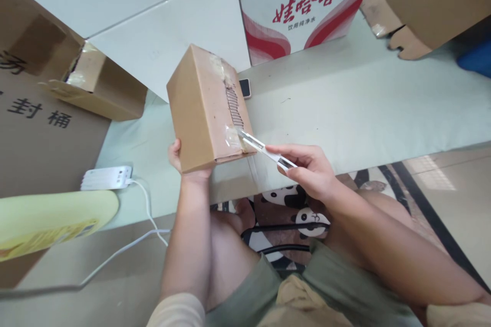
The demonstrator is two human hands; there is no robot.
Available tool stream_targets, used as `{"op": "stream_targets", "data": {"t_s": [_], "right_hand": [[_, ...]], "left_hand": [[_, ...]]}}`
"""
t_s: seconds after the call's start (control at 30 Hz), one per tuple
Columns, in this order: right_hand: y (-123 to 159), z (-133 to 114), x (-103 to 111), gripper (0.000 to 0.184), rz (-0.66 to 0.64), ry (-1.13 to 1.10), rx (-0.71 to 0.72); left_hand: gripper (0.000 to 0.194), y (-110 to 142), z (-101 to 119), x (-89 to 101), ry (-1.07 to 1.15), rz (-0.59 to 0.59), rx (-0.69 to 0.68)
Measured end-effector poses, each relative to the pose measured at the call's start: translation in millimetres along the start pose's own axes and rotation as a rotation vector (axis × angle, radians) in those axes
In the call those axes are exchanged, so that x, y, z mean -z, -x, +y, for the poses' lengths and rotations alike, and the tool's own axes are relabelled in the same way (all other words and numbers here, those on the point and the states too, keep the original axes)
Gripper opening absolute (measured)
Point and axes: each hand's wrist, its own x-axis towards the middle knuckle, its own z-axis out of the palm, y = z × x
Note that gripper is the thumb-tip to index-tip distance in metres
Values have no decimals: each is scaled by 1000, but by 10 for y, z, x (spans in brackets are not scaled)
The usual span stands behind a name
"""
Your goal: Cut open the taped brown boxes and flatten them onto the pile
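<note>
My left hand (187, 163) grips a small brown cardboard box (195, 107) from below, at its near left corner, holding it tilted over the table. Clear tape runs along the box's seam, and a torn strip shows bare corrugated ridges. A white utility knife (264, 150) is held in my right hand (310, 168), fingers closed round the handle. Its blade tip meets the taped end of the seam near the box's close edge. The underside of the box and most of my left fingers are hidden.
Behind stand white cartons, one with red print (299, 20). Brown boxes (118, 87) are at left and right. A dark-screened device (244, 88) lies partly behind the held box. A white power bank (107, 178) with a cable and a yellow-green container (57, 219) are at left.
</note>
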Motion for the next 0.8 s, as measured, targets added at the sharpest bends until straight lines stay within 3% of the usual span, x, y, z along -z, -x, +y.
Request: {"op": "stream_targets", "data": {"t_s": [0.43,0.67,0.8], "right_hand": [[36,-13,48,50,-12,44,17],[93,-22,-4,45,-158,8,38],[109,-108,32,43,-34,-136,146]], "left_hand": [[38,-14,-17,-58,7,10,18],[32,-55,83,-73,73,-22,-20],[38,-58,123,-53,71,-15,-2]]}}
